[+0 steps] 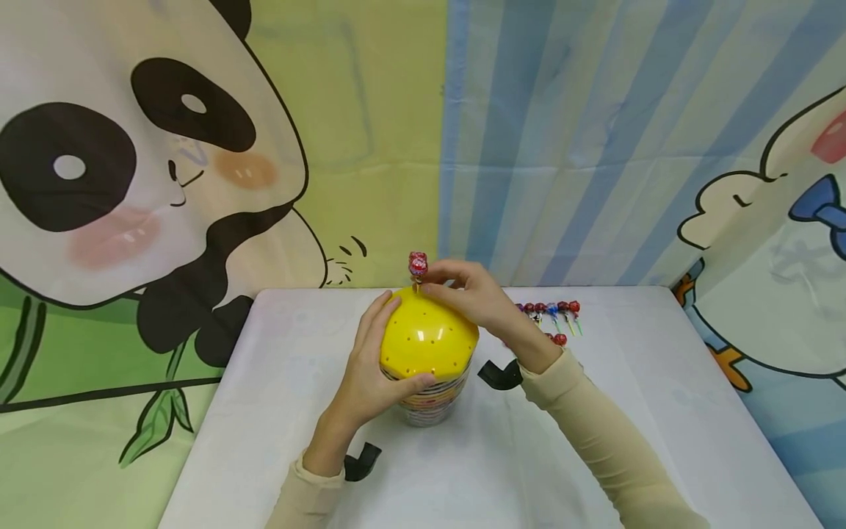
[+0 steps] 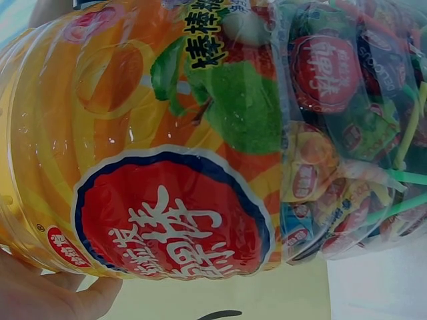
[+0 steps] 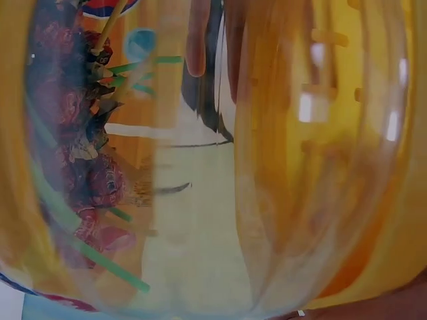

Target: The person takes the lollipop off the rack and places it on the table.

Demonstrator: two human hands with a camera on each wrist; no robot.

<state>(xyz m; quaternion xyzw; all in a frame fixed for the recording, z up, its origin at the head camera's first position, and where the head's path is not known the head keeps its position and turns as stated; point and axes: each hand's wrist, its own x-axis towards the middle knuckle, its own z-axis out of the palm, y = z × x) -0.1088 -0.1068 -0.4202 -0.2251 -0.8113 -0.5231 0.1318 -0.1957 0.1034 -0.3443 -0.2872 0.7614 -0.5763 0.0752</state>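
Observation:
A clear plastic jar [image 1: 429, 408] of lollipops stands on the table under a yellow domed lid [image 1: 432, 334] dotted with small holes. My left hand [image 1: 373, 364] grips the lid from the left, thumb across its front and fingers over the far side. At the lid's far edge, a red-wrapped lollipop [image 1: 418, 263] is upright with its head above the lid. My right hand [image 1: 465, 294] pinches it by the stick; the stick's lower end is hard to make out. The left wrist view shows the jar's orange label [image 2: 173, 213] and wrapped lollipops [image 2: 353, 133] inside.
Loose lollipops [image 1: 551, 308] lie in rows on the white table [image 1: 634, 441], partly behind my right forearm. A black piece [image 1: 501, 375] sticks out at each wrist. Behind the table hangs a printed curtain [image 1: 370, 147] with a cartoon panda and stripes.

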